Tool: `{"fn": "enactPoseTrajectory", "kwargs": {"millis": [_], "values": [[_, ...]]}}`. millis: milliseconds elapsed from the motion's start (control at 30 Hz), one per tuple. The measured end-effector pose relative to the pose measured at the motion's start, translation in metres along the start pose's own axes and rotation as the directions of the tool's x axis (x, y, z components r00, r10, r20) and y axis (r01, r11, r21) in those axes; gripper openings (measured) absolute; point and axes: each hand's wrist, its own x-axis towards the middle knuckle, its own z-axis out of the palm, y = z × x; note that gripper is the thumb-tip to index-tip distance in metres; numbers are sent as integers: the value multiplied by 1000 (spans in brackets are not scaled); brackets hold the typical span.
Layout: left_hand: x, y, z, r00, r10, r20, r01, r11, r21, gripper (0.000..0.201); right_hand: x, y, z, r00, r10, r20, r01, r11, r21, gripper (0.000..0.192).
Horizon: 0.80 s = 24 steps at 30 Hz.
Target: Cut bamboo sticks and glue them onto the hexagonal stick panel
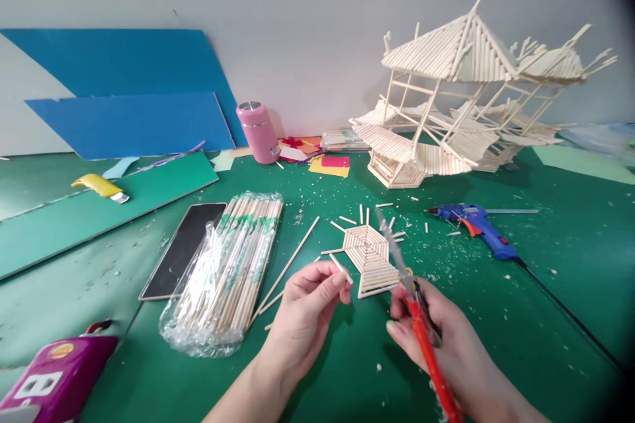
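Between the thumb and fingertips of my left hand (312, 301) is a short piece of wooden stick (340, 267). My right hand (441, 327) is wrapped round red-handled shears (421, 337), their metal blades pointing up and away from me; whether the blades are apart I cannot tell. Just beyond my hands a flat spiderweb-like panel of glued sticks (367, 248) lies on the green table, with one wider wedge filled in toward me. Short cut pieces are scattered about its far edge. Several long sticks (292, 261) lie left of it, partly behind my left hand.
A plastic bag of wooden sticks (243, 264) overlaps a dark tablet-like slab (183, 248). On the right lies a blue glue gun (476, 221) with its cord. Behind stands a stick pavilion model (446, 99). A pink flask (258, 132), yellow cutter knife (99, 186) and purple power box (59, 373) stand left.
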Motion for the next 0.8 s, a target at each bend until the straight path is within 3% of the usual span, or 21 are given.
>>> {"fn": "enactPoseTrajectory", "kwargs": {"millis": [167, 367, 533, 700, 800], "values": [[-3, -8, 3, 999, -52, 9, 51, 998, 40, 9, 10, -13, 19, 999, -33, -25, 39, 956, 292, 26], [-5, -11, 5, 996, -71, 53, 67, 995, 77, 13, 18, -8, 34, 999, -17, -43, 35, 897, 441, 30], [-5, -7, 6, 998, -63, 13, 59, 983, 176, 13, 23, -8, 24, 995, -76, -58, 91, 938, 335, 30], [-5, -3, 7, 990, -139, -2, 137, 978, 155, 35, 19, -7, 5, 994, -75, 79, 61, 983, 175, 25], [-5, -3, 6, 982, -185, 24, 181, 975, 125, 27, 17, -5, 1, 989, -49, 141, 30, 990, 134, 24]]}}
